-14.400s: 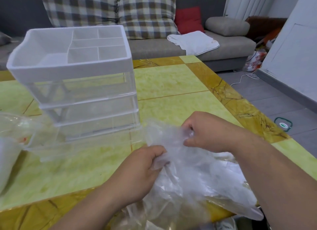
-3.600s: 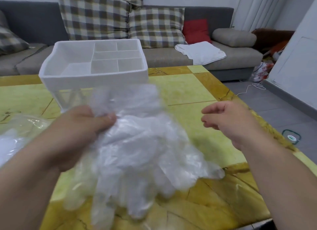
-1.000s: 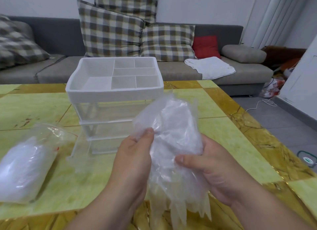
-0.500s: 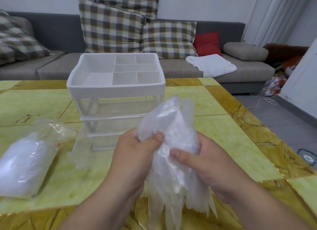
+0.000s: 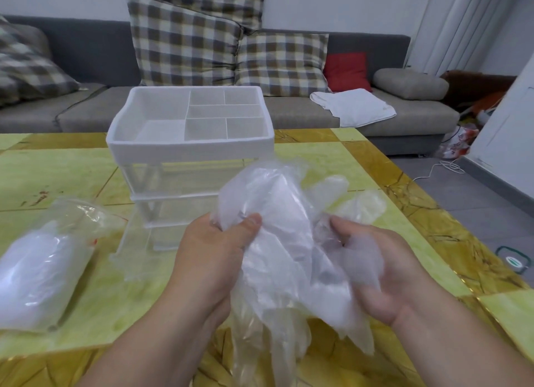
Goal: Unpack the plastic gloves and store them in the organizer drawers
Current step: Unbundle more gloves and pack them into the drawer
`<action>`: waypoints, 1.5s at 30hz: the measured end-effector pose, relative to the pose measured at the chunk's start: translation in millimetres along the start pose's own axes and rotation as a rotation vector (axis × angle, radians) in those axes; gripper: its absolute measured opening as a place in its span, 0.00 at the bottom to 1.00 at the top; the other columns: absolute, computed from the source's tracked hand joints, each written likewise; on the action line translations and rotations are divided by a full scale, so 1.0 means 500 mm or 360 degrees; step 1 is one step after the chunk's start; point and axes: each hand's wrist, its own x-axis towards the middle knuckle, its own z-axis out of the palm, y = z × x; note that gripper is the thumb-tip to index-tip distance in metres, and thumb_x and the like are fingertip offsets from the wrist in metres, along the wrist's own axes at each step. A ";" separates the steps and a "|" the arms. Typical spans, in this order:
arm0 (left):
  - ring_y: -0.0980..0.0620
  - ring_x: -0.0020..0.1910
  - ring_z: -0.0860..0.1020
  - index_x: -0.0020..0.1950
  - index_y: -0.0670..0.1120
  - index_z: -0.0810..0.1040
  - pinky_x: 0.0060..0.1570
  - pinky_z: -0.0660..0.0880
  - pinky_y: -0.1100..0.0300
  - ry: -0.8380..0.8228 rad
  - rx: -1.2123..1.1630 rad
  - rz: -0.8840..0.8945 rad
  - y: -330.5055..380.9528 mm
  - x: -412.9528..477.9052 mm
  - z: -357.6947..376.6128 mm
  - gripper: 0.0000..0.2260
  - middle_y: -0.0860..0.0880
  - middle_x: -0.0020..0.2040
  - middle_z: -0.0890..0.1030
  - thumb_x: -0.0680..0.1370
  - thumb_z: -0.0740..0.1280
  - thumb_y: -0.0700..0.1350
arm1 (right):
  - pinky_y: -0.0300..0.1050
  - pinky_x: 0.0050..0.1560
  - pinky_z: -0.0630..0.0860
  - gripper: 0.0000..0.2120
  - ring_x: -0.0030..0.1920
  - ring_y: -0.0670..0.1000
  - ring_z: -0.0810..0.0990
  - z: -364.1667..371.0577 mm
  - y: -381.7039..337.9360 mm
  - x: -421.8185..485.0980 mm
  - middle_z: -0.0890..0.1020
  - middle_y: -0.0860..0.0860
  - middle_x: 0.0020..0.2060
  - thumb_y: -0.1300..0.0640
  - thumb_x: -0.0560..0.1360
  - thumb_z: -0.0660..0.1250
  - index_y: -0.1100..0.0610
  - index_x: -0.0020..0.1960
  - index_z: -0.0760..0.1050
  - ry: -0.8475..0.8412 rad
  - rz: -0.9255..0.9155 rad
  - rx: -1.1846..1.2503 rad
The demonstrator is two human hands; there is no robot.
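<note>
Plastic gloves (image 5: 277, 242) between left hand (image 5: 208, 259), right hand (image 5: 384, 294)

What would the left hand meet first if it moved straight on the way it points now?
Probably the organizer, at its clear drawer fronts. The left hand grips the glove bundle and points forward toward them, though depth is unclear.

Your left hand (image 5: 211, 259) and your right hand (image 5: 384, 274) are both bare. Your left forearm (image 5: 161, 337) and right forearm (image 5: 450, 343) are bare too, uncovered from the wrists down to the bottom edge of the view. The thumbnail (image 5: 255, 219) on your left hand is cut short and plain, and your fingers look short and rounded, on broad wrists.
</note>
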 end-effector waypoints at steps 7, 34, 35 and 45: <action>0.40 0.38 0.85 0.47 0.39 0.83 0.35 0.81 0.51 0.0026 0.0076 0.0129 0.008 0.010 -0.012 0.03 0.38 0.41 0.86 0.78 0.70 0.38 | 0.62 0.59 0.77 0.21 0.53 0.64 0.83 -0.062 -0.039 0.031 0.84 0.63 0.53 0.63 0.62 0.67 0.67 0.55 0.81 0.0261 -0.0111 -0.0072; 0.40 0.42 0.82 0.49 0.40 0.83 0.45 0.74 0.49 -0.0697 0.0298 0.0017 0.004 0.003 -0.020 0.11 0.32 0.47 0.83 0.68 0.72 0.42 | 0.40 0.38 0.70 0.06 0.31 0.45 0.74 -0.019 -0.085 -0.020 0.79 0.48 0.28 0.58 0.69 0.78 0.57 0.38 0.81 -0.0413 -0.0465 -0.1653; 0.40 0.43 0.82 0.49 0.39 0.83 0.45 0.75 0.49 -0.0700 0.0305 0.0005 0.003 0.003 -0.020 0.11 0.33 0.47 0.83 0.69 0.72 0.41 | 0.38 0.36 0.69 0.08 0.31 0.45 0.74 -0.018 -0.081 -0.019 0.79 0.48 0.27 0.58 0.70 0.77 0.57 0.35 0.81 -0.0451 -0.0430 -0.1669; 0.44 0.37 0.83 0.47 0.40 0.84 0.39 0.80 0.54 -0.0244 0.0138 -0.0229 0.008 0.012 -0.016 0.09 0.40 0.42 0.85 0.80 0.66 0.42 | 0.40 0.38 0.73 0.17 0.36 0.50 0.77 -0.050 -0.103 -0.002 0.82 0.55 0.33 0.53 0.65 0.81 0.66 0.41 0.81 -0.0390 -0.0570 -0.1512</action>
